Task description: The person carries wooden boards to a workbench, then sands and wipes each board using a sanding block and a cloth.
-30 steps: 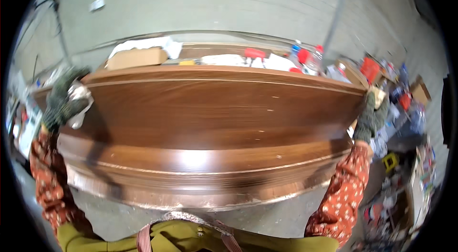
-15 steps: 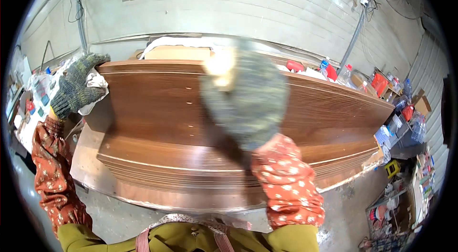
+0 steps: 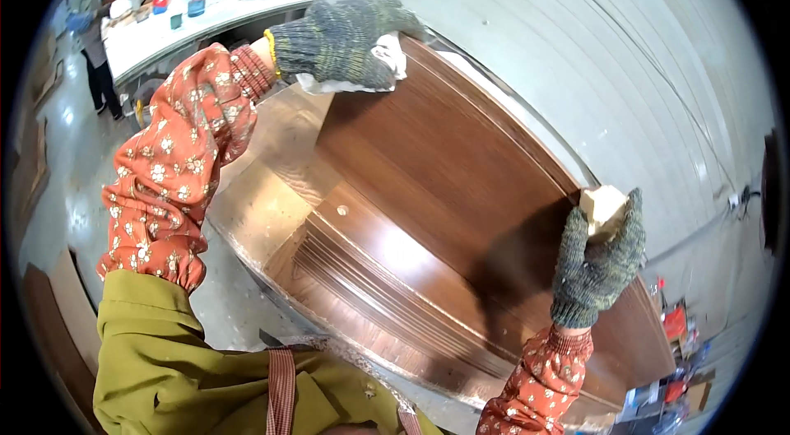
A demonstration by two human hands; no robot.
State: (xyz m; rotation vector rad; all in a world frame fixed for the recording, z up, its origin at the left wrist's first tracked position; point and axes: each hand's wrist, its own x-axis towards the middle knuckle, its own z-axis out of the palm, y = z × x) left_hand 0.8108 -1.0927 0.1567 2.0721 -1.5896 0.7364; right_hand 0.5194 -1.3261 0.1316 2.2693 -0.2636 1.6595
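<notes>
Grey concrete floor and a pale ribbed wall behind; one long, dark brown, glossy moulded wooden panel laid across the view, stepped grooves along its near edge. Left hand, in a grey-green knitted glove, curled shut over a crumpled white cloth, pressed onto the panel's far left corner. Right hand, in a matching glove, closed around a small tan block, held at the panel's far edge, toward its right end. Orange flower-patterned sleeves on both forearms; olive garment at the lower edge. White workbench with bottles and small items beyond the panel's left end; another person beside that bench. Coloured clutter on the floor past the panel's right end.
</notes>
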